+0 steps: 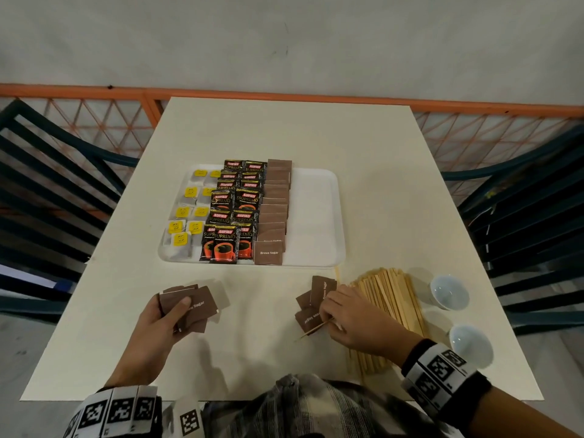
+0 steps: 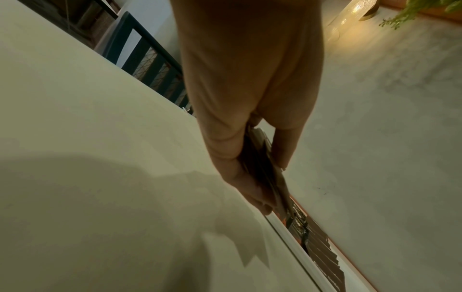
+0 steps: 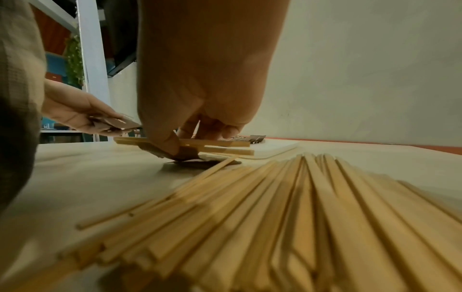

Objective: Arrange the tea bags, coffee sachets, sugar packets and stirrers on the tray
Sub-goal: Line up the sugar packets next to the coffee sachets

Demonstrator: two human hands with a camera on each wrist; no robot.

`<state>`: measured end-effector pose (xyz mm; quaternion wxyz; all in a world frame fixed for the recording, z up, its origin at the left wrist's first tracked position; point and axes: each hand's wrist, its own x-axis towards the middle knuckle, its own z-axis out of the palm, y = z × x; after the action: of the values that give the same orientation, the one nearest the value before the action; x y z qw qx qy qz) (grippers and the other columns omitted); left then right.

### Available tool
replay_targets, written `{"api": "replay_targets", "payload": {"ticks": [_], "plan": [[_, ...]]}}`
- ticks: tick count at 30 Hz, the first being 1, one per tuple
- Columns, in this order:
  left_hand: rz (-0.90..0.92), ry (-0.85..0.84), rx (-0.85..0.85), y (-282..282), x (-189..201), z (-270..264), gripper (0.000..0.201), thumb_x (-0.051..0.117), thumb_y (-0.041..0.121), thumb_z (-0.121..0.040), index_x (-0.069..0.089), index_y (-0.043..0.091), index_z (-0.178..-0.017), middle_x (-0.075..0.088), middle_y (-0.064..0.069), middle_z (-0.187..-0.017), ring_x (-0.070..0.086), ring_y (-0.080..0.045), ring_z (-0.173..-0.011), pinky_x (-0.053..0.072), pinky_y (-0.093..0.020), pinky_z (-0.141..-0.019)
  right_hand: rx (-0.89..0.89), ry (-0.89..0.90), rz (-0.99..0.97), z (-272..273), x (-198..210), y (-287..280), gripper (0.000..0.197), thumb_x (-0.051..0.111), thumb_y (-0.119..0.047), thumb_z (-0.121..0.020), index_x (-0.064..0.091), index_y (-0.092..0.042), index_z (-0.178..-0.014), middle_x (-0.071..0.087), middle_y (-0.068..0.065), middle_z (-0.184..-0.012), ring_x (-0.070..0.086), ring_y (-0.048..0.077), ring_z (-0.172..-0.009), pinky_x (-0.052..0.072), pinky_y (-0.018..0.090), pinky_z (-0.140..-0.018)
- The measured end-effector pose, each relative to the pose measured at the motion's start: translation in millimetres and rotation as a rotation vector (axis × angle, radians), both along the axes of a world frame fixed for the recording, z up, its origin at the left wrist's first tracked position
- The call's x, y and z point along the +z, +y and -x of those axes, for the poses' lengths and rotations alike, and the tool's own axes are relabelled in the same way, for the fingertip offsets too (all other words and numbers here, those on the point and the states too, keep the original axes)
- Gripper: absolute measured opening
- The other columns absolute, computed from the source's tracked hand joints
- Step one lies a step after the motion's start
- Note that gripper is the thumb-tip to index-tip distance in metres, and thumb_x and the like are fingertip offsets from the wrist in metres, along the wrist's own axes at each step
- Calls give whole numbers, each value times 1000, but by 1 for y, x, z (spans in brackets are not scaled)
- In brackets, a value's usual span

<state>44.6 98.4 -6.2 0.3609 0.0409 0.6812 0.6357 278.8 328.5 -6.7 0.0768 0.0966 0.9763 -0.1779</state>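
Observation:
A white tray [image 1: 313, 216] holds tea bags [image 1: 186, 213] with yellow tags on its left, black coffee sachets [image 1: 234, 213] in the middle, and a column of brown sugar packets [image 1: 275, 210] beside them. Its right part is bare. My left hand [image 1: 183, 314] grips a fan of brown sugar packets [image 1: 202, 306] above the table near its front edge; the left wrist view shows that stack [image 2: 260, 170] edge-on between thumb and fingers. My right hand [image 1: 327, 314] pinches one of a few loose sugar packets [image 1: 320, 287] on the table, thumb on top [image 3: 172, 146]. A single stirrer [image 1: 316, 328] lies under its fingers.
A heap of wooden stirrers [image 1: 388, 298] lies just right of my right hand and fills the right wrist view [image 3: 275, 217]. Two white cups [image 1: 448, 290] [image 1: 471, 344] stand near the table's right edge. Dark slatted chairs [image 1: 47, 184] [image 1: 521, 216] flank the table.

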Motion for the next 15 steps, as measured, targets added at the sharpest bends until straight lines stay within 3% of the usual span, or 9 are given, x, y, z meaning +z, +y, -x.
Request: {"api": "replay_targets", "payload": {"ticks": [3, 6, 9, 12, 15], "plan": [[13, 7, -6, 4, 2, 0, 22, 46, 6, -94, 54, 8, -115, 66, -12, -106, 65, -27, -90, 56, -38, -73, -16, 123, 12, 1, 6, 1, 28, 36, -34, -90, 61, -22, -96, 64, -6, -93, 56, 12, -90, 43, 26, -83], [14, 3, -4, 5, 2, 1, 24, 46, 6, -94, 53, 7, -117, 66, -10, -106, 64, -27, -92, 58, -34, -70, -168, 167, 165, -2, 19, 3, 19, 53, -29, -91, 62, -24, -107, 66, -9, -98, 55, 6, -91, 34, 13, -82], [18, -2, 5, 5, 0, 2, 25, 47, 5, -94, 52, 6, -118, 65, -12, -107, 64, -29, -92, 59, -34, -68, -371, 105, 400, -7, 32, 6, 21, 63, -27, -86, 59, -32, -106, 66, -15, -94, 58, -4, -85, 39, 5, -76], [23, -7, 14, 5, -1, 4, 27, 47, 6, -94, 52, 5, -120, 64, -13, -110, 63, -31, -94, 59, -36, -70, -523, 155, 602, -12, 38, 9, 25, 70, -22, -80, 56, -37, -94, 69, -12, -76, 63, -4, -75, 47, 8, -70], [23, -13, 29, 4, -2, 7, 27, 48, 6, -94, 51, 3, -121, 63, -15, -112, 62, -32, -96, 56, -42, -74, -687, 223, 566, -19, 34, 14, 19, 68, -17, -81, 56, -29, -89, 66, -5, -74, 63, 3, -72, 48, 11, -63]]}}
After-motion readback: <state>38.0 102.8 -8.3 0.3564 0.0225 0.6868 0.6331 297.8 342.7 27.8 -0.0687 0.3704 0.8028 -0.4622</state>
